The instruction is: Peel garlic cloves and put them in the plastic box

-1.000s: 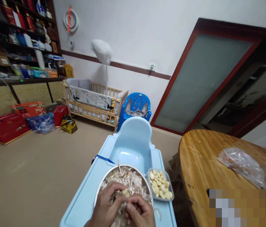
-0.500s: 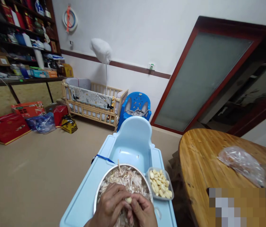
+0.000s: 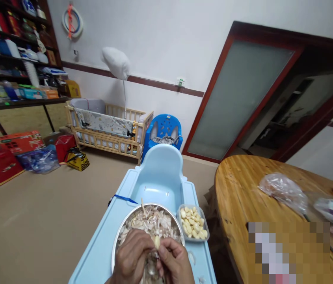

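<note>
pale walls (image 3: 160,35), a wooden crib (image 3: 104,144) and a blue chair (image 3: 165,125) behind a light-blue high chair (image 3: 95,248) – two hands meet over a bowl of garlic skins.
on the high chair's tray sits a round metal bowl (image 3: 114,250), filled with papery skins (image 3: 157,221), a thin stick (image 3: 143,206) poking up at its far edge. above it the left hand (image 3: 133,254) and right hand (image 3: 175,260) are close together, fingertips pinched on one pale garlic clove (image 3: 157,242) between them. just right of the bowl – a clear plastic tub (image 3: 207,236) holding peeled cloves (image 3: 192,223). further right, a crumpled plastic bag (image 3: 283,190) lies on a wooden table (image 3: 234,189).
</note>
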`<control>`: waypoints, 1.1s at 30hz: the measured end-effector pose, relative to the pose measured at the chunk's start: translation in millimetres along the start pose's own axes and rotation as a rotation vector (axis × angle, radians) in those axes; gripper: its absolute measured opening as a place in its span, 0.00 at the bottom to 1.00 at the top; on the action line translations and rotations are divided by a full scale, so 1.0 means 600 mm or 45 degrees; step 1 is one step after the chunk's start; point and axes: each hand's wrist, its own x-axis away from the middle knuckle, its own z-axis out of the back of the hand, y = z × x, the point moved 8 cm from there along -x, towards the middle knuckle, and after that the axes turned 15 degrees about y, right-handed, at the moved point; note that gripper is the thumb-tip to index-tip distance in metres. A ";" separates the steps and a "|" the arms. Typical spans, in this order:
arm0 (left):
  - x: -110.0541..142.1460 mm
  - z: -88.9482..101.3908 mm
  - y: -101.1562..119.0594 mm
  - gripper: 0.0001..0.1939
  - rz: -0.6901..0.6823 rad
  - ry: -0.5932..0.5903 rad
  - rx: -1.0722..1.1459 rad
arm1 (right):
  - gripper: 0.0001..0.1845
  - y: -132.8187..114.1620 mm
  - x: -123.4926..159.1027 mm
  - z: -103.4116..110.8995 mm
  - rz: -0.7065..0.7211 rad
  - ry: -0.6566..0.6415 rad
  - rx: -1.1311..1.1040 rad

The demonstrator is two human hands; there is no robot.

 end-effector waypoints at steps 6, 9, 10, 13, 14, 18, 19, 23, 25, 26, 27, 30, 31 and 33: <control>0.013 0.005 -0.007 0.09 0.050 0.060 -0.115 | 0.15 -0.020 0.013 0.005 0.134 0.089 0.063; 0.014 0.008 -0.009 0.07 0.061 0.070 -0.189 | 0.15 -0.025 0.017 0.004 0.164 0.092 0.082; 0.015 0.007 -0.011 0.07 0.080 0.051 -0.181 | 0.15 -0.025 0.018 0.003 0.169 0.094 0.081; 0.018 0.004 -0.018 0.07 0.144 0.011 -0.142 | 0.14 -0.024 0.017 0.004 0.174 0.102 0.080; 0.019 0.004 -0.021 0.06 0.158 0.010 -0.146 | 0.14 -0.024 0.017 0.005 0.175 0.100 0.078; 0.024 0.003 -0.027 0.07 0.186 0.041 -0.192 | 0.15 -0.020 0.013 0.005 0.156 0.097 0.072; 0.025 0.002 -0.026 0.08 0.184 0.041 -0.189 | 0.15 -0.020 0.012 0.005 0.148 0.097 0.068; 0.023 -0.006 -0.016 0.10 0.147 0.002 -0.121 | 0.15 -0.020 0.009 0.004 0.096 0.093 -0.015; 0.021 -0.005 -0.013 0.10 0.136 0.004 -0.100 | 0.14 -0.018 0.007 0.005 0.062 0.095 -0.071; 0.020 -0.004 -0.012 0.10 0.136 0.004 -0.091 | 0.15 -0.017 0.006 0.006 0.052 0.099 -0.087; 0.020 -0.003 -0.012 0.10 0.139 0.002 -0.081 | 0.15 -0.016 0.005 0.007 0.049 0.107 -0.097; 0.021 -0.002 -0.013 0.09 0.133 -0.011 -0.062 | 0.16 -0.019 0.003 0.014 0.066 0.133 -0.088; 0.022 -0.001 -0.013 0.09 0.126 -0.014 -0.065 | 0.17 -0.021 0.003 0.018 0.076 0.145 -0.077; 0.024 0.001 -0.015 0.08 0.117 -0.019 -0.083 | 0.18 -0.032 0.004 0.031 0.108 0.188 -0.050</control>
